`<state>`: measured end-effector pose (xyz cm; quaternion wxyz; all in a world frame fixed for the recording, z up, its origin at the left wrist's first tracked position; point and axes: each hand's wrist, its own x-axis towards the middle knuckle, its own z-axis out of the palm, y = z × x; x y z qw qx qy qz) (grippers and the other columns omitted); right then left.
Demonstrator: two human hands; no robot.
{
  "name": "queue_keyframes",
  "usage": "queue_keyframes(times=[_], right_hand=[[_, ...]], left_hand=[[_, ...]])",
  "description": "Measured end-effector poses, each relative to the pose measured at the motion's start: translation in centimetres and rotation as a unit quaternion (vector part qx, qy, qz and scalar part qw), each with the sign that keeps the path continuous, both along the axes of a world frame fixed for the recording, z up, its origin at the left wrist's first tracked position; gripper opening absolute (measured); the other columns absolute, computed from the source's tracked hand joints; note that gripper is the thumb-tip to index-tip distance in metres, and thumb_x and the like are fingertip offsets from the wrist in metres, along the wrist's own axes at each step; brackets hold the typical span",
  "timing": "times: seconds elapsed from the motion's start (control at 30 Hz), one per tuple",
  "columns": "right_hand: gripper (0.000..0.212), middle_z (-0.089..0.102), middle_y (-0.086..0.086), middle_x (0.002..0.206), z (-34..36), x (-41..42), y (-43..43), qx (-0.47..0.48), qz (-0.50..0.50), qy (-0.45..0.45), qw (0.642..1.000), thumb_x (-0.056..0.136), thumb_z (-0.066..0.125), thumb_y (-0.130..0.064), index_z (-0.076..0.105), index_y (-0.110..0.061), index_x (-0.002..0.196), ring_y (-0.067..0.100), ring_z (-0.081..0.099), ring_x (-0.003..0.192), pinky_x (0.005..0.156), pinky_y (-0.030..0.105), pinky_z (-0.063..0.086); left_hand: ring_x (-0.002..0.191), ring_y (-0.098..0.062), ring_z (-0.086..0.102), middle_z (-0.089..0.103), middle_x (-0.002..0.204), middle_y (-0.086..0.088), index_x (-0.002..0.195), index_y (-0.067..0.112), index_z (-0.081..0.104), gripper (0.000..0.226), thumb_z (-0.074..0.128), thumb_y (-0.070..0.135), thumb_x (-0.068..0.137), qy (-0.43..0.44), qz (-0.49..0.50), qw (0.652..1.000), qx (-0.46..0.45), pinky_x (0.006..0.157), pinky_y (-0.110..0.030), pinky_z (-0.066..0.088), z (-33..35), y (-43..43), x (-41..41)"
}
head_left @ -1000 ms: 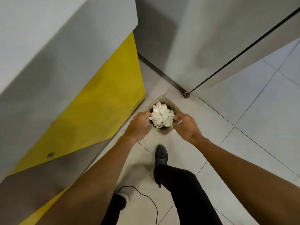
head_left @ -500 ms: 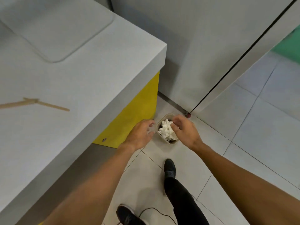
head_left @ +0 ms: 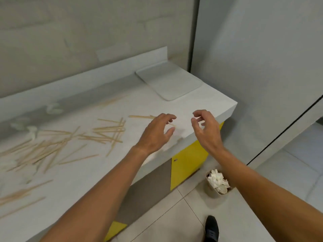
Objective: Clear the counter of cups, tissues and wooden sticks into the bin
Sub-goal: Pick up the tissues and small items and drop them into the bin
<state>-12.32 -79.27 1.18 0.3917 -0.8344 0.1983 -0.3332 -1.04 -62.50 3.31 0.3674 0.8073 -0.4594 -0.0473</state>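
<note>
Left hand [head_left: 157,132] and right hand [head_left: 206,130] hover over the right end of the counter [head_left: 206,103], both half-open, fingers loosely curled, gripping nothing visible; wooden sticks [head_left: 108,131] lie scattered to their left, blurred tissues [head_left: 52,109] far left, paper-stuffed bin [head_left: 211,186] on the floor near right.

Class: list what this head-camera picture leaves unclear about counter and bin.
1. Head view: white scraps far left on the counter are motion-blurred; identity unclear.
2. Head view: wooden sticks run off the left edge; count unknown.
3. Head view: tissues hide the bin below them; the right forearm covers part of its rim.
</note>
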Motion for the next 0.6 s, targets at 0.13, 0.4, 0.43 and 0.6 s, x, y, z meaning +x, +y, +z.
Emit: queue_keyframes(times=[0.13, 0.4, 0.43, 0.6], right_hand=[[0.021, 0.060, -0.010, 0.114, 2.7, 4.3, 5.1, 0.000, 0.073, -0.007, 0.997, 0.095, 0.059, -0.025, 0.058, -0.024, 0.116, 0.008, 0.059, 0.095, 0.077, 0.019, 0.046], [0.034, 0.056, -0.014, 0.126, 5.0, 13.9, 12.7, -0.010, 0.231, 0.036, 0.972, 0.096, 0.059, -0.029, 0.055, -0.027, 0.129, 0.004, 0.056, 0.106, 0.089, 0.026, 0.046], [0.034, 0.056, -0.013, 0.126, 5.1, 15.3, 13.5, -0.015, 0.252, 0.038, 0.967, 0.096, 0.059, -0.029, 0.055, -0.027, 0.129, 0.004, 0.056, 0.107, 0.090, 0.026, 0.046], [0.035, 0.056, -0.011, 0.127, 5.7, 23.5, 17.7, -0.019, 0.349, 0.046, 0.936, 0.095, 0.060, -0.027, 0.056, -0.024, 0.130, 0.005, 0.056, 0.107, 0.091, 0.026, 0.044]], left_hand=[[0.116, -0.009, 0.049, 0.055, 0.123, 0.009, 0.129, 0.025, 0.053, 0.035, 0.058, 0.027, 0.095, -0.052, 0.073, 0.996, -0.003, 0.101, -0.030, 0.042, 2.4, 7.3, 2.9], [0.119, -0.006, 0.047, 0.051, 0.125, 0.013, 0.131, 0.029, 0.050, 0.038, 0.057, 0.031, 0.094, -0.052, 0.228, 0.972, -0.002, 0.102, -0.031, 0.041, 3.9, 18.8, 8.7], [0.119, -0.006, 0.047, 0.051, 0.125, 0.014, 0.131, 0.030, 0.050, 0.038, 0.057, 0.032, 0.094, -0.052, 0.249, 0.967, -0.001, 0.102, -0.032, 0.041, 3.8, 19.9, 9.4], [0.118, -0.006, 0.047, 0.052, 0.125, 0.011, 0.131, 0.026, 0.051, 0.038, 0.059, 0.029, 0.094, -0.035, 0.351, 0.936, 0.009, 0.102, -0.028, 0.039, 3.4, 25.7, 12.6]])
